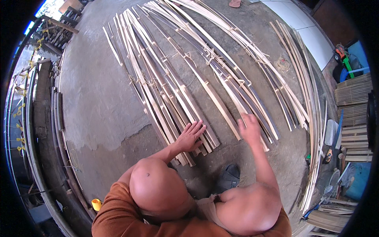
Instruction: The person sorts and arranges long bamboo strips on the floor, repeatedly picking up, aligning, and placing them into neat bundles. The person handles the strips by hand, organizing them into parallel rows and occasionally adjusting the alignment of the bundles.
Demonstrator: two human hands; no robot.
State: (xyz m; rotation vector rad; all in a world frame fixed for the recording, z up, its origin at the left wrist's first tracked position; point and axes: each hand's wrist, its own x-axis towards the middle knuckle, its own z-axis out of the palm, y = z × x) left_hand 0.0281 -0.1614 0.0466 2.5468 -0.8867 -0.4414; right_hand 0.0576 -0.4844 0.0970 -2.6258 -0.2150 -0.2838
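My left hand (190, 136) lies with its fingers spread on the near end of a bundle of long split bamboo strips (158, 89). Over the near end of a second bamboo bundle (233, 79) hovers or rests my right hand (250, 127), slightly blurred, its fingers apart and nothing visibly gripped; whether it touches the strips I cannot tell. Between the two bundles a single bamboo strip (216, 98) lies apart, its near end close to my right fingers. Thin ties (212, 55) wrap the bundles partway along.
Another tied bamboo bundle (260, 59) and loose pale strips (312, 94) lie to the right on the concrete floor (94, 94). Bamboo poles (59, 110) line the left side. A yellow cup-like object (96, 204) stands at lower left. Slatted bamboo panels (354, 94) are stacked at right.
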